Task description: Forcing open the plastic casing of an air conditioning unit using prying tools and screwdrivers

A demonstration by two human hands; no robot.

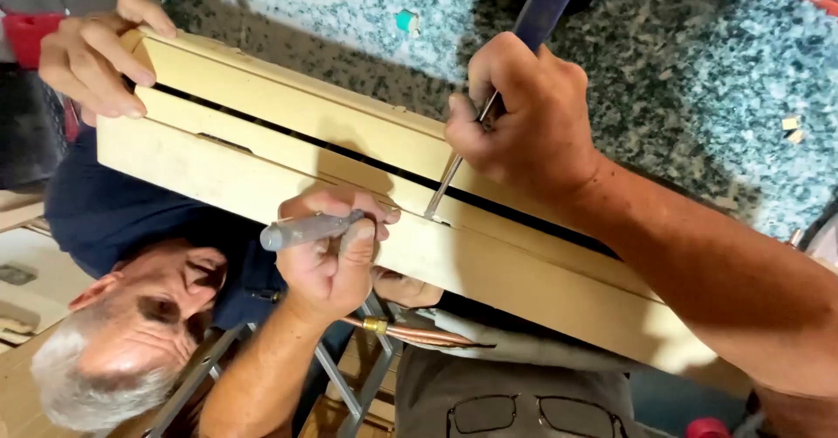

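Cream-coloured air-conditioner casing (288,154) stretches slantwise before a speckled stone wall (690,80), a co-worker's hand (92,54) gripping its far end and a copper pipe (419,333) beneath it. Above the casing, the right hand (528,119) is clenched on a blue-handled screwdriver (467,154), tip in the casing's slot. Below, the left hand (332,259) is curled round a clear-handled screwdriver (305,229).

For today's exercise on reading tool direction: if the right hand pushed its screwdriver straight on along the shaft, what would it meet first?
The right hand points its screwdriver down-left. Its tip already sits at the cream casing, by the dark slot, so it would likely meet the casing first. The left hand lies just beyond; depth is unclear.
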